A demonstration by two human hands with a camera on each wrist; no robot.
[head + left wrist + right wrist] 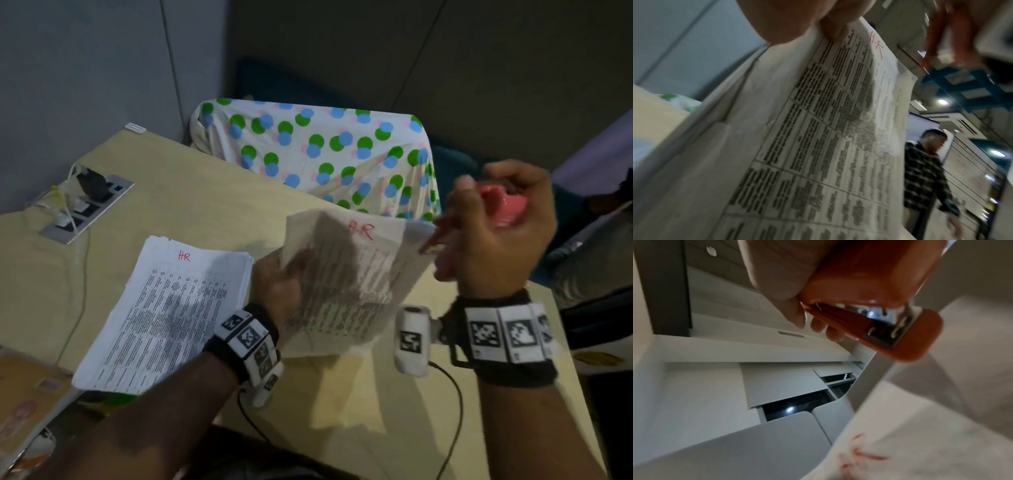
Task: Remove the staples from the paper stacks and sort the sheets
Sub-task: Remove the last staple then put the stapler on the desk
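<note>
Paper stack [346, 284] marked "HR", lifted above desk [191, 209], pinched by left hand [277, 287] at its left edge. Right hand [496, 233] gripping red stapler [869, 293] by stack's far right corner. Second printed pile [164, 315] flat on desk, left.

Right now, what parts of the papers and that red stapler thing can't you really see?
- Held sheets, head view: print is motion-blurred, only the red mark shows; whether a staple remains cannot be told.
- Left hand, head view: fingers hidden behind the sheets.
- Red stapler, head view: mostly covered by the right hand; its tip is a blur.
- Paper stack on the table: text too small, near corner shadowed by the forearm.
</note>
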